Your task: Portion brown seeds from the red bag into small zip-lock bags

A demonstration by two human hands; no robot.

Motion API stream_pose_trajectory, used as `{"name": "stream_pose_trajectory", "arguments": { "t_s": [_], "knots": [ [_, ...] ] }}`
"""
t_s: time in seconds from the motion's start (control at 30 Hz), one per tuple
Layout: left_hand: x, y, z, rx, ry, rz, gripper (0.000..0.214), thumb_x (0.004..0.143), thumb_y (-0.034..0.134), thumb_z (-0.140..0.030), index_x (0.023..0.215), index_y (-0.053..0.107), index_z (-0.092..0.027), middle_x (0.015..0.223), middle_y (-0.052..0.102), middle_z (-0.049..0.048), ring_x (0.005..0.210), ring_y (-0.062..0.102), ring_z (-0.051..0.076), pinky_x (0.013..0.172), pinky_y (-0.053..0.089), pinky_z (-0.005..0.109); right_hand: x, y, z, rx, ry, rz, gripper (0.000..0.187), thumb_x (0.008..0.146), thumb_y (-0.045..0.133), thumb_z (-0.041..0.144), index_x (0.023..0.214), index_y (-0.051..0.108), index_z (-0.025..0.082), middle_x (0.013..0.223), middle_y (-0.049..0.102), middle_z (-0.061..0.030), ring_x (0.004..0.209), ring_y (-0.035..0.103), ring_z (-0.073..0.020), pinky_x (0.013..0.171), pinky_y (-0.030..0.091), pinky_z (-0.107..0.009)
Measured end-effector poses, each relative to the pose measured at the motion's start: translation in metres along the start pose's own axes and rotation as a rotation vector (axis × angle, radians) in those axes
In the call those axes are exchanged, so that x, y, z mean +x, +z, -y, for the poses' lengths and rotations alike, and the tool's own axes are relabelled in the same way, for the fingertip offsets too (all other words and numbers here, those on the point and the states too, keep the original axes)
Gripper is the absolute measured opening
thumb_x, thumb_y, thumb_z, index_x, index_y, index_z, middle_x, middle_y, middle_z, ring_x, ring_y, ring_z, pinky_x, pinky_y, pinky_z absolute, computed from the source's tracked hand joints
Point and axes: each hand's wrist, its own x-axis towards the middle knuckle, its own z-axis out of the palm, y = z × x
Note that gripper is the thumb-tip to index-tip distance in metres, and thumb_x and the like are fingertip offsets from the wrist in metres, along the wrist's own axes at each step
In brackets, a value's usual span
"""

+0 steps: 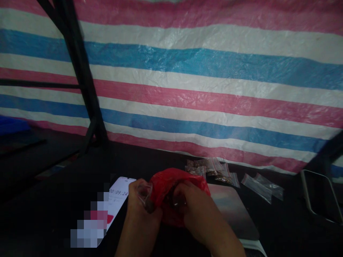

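A red plastic bag (175,175) stands with its mouth spread in front of me. My left hand (142,217) is closed around a small clear plastic bag (145,192) and is against the left rim of the red bag. Inside the red bag's mouth, the curled fingers of my right hand (194,205) are pressed together. What they pinch is too dark to make out, and the bag's contents are mostly hidden.
Several small filled zip bags (207,167) lie behind the red bag. Flat clear zip bags (258,187) sit farther right. A silver flat-topped device (233,210) is beside my right arm. A lit phone (118,194) and a dark phone (323,198) flank the black table; a metal frame (80,71) rises left.
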Motion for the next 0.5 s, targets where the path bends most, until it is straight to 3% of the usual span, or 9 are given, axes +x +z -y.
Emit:
{"name": "stream_pose_trajectory", "arguments": {
  "t_s": [0.2,0.33,0.5],
  "knots": [
    [0.003,-0.002,-0.015,-0.07,-0.027,-0.068,0.055,0.057,0.07,-0.022,0.106,0.047,-0.03,0.088,0.062,-0.0068,0.069,0.066,0.016,0.06,0.055,0.028,0.003,0.0,-0.004,-0.063,0.03,-0.052,0.047,0.071,0.055,-0.011,0.099,0.072,0.022,0.115,0.078,-0.0063,0.105,0.072,-0.0256,0.083,0.047,-0.034],
    [0.002,0.001,-0.013,-0.119,-0.156,-0.01,0.06,0.053,0.071,-0.02,0.108,0.049,-0.029,0.08,0.065,-0.0073,0.066,0.068,0.018,0.057,0.055,0.028,0.008,0.004,-0.001,-0.081,0.02,-0.041,0.043,0.072,0.058,-0.008,0.101,0.073,0.021,0.12,0.077,-0.0085,0.114,0.07,-0.0278,0.092,0.049,-0.037],
    [0.002,0.006,-0.013,-0.216,-0.253,-0.064,0.061,0.054,0.069,-0.014,0.11,0.053,-0.03,0.073,0.061,-0.0097,0.061,0.063,0.013,0.055,0.052,0.023,0.014,0.009,-0.001,-0.16,0.001,-0.097,0.051,0.07,0.056,-0.01,0.106,0.073,0.02,0.127,0.075,-0.0097,0.122,0.066,-0.0305,0.098,0.049,-0.041]
  ]
}}
